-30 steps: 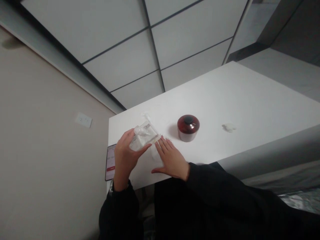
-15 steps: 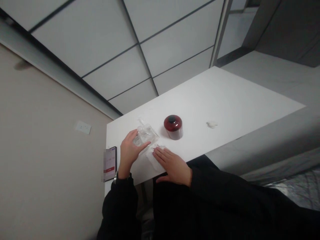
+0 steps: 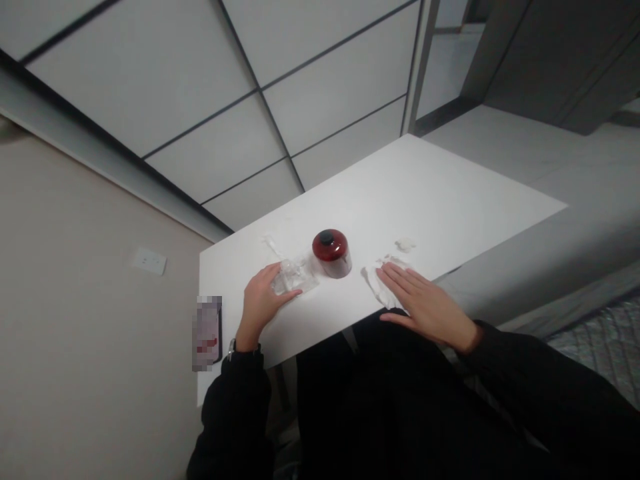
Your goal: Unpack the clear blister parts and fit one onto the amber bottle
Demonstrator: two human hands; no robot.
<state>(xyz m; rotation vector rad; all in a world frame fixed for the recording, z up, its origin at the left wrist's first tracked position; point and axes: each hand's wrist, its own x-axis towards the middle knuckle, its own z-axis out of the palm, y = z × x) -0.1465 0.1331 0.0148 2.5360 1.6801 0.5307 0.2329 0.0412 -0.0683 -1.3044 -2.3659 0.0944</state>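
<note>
My left hand [image 3: 263,298] curves around a crinkled clear plastic package [image 3: 301,275], fingers on its far side and thumb along its near side. My right hand [image 3: 417,300] lies flat, fingers stretched out, on a crumpled white tissue [image 3: 376,283] by the table's front edge. Between the hands stands a round dark-red container [image 3: 332,253] with a black cap on top and a paler lower part. Neither hand touches it. A small wad of white tissue [image 3: 405,245] sits just beyond my right fingers.
A phone [image 3: 209,333] lies at the left end of the white table [image 3: 400,180]. Behind the plastic is a small whitish strip [image 3: 271,244]. A wall with a socket [image 3: 149,261] borders the left, and panelled sliding doors [image 3: 210,140] stand behind.
My right hand has slid the tissue rightward along the front of the table, past the red container. My left hand and the clear plastic have shifted slightly right, closer to the container.
</note>
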